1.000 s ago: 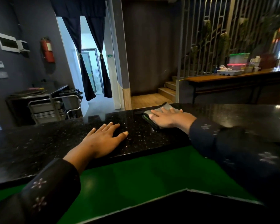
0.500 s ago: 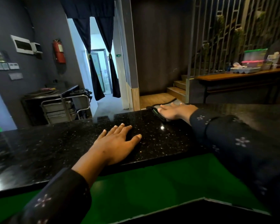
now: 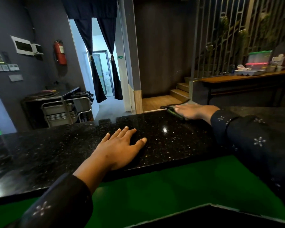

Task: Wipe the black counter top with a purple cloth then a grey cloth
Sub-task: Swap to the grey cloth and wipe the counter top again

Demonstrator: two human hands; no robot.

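Note:
The black speckled counter top point(image 3: 171, 139) runs across the middle of the view. My left hand point(image 3: 120, 148) lies flat on it near its front edge, fingers straight and spread. My right hand point(image 3: 192, 111) presses flat on a folded grey cloth point(image 3: 173, 111) at the counter's far edge, right of centre. Most of the cloth is hidden under the hand; its dark edge sticks out to the left. No purple cloth is in view.
A green surface point(image 3: 155, 191) lies below the counter's front edge. Beyond the counter are a metal trolley point(image 3: 62, 109), a curtained doorway point(image 3: 100, 71), wooden steps point(image 3: 179, 91) and a wooden table point(image 3: 247, 78) with plastic containers.
My right hand has slid the cloth away to the counter's far edge. The left hand has stayed flat on the counter. My head has turned a little to the left.

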